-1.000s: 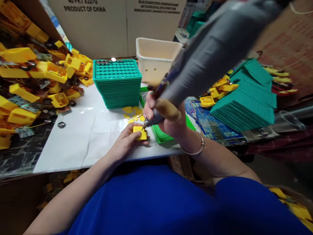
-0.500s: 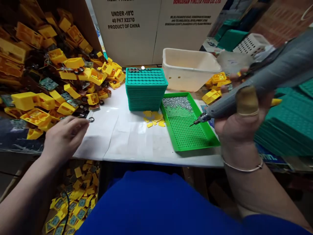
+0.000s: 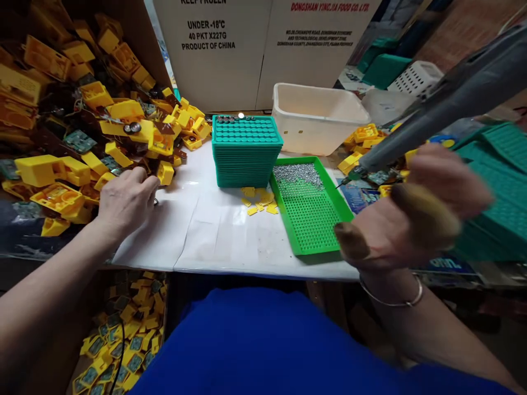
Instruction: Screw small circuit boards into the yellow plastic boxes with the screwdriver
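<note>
Head view: a person is working at a white table (image 3: 230, 247).
Gray screwdriver (image 3: 436, 118): it is slanting through the air on the right side, up above the table things.
Long way of it: it is running from the top right corner down to the left.
Thin tip (image 3: 340, 186): it is pointing down and left, toward the right edge of the green tray (image 3: 317, 230).
Right hand (image 3: 411, 219): it is looking blurry and open, and its fingers are not wrapping around the screwdriver. I cannot tell if it is touching it.
Left hand (image 3: 129, 200): it is bending its fingers down over a small round piece (image 3: 156, 202), next to the yellow parts (image 3: 39, 170). I cannot tell if it is gripping.
What is different: half a second ago the right hand was holding the screwdriver; now the two are coming apart. The tip is sitting higher and more to the right. The left hand is covering most of the round piece, which was showing better before.
</note>
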`<state>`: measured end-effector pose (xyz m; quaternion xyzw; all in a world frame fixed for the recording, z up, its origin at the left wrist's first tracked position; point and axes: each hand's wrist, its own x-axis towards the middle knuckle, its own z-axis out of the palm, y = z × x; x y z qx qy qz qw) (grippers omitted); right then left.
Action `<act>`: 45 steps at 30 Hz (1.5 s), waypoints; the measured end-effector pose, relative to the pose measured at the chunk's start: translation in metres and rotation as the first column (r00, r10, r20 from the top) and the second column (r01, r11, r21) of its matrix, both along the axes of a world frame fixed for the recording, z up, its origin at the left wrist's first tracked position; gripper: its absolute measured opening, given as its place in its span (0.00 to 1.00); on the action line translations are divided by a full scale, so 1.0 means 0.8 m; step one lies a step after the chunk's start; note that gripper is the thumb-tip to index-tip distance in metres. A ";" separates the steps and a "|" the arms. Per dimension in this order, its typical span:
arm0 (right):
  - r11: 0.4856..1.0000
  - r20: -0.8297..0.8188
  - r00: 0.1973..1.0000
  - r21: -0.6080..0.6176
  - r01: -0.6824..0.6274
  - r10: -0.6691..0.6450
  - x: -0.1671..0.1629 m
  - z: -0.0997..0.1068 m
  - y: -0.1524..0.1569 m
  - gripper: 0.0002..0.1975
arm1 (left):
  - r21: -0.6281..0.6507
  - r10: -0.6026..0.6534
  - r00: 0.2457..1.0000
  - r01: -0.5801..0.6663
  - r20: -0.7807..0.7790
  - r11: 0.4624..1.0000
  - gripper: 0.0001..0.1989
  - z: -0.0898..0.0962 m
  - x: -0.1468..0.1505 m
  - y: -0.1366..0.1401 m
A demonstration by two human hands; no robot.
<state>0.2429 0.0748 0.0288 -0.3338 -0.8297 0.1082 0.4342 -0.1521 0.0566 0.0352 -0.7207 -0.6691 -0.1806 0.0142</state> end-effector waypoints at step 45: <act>0.929 0.654 0.663 -0.304 -0.212 0.365 -0.180 0.000 0.053 0.12 | -0.015 -0.472 0.870 0.479 0.141 0.878 0.07 -0.057 0.055 -0.090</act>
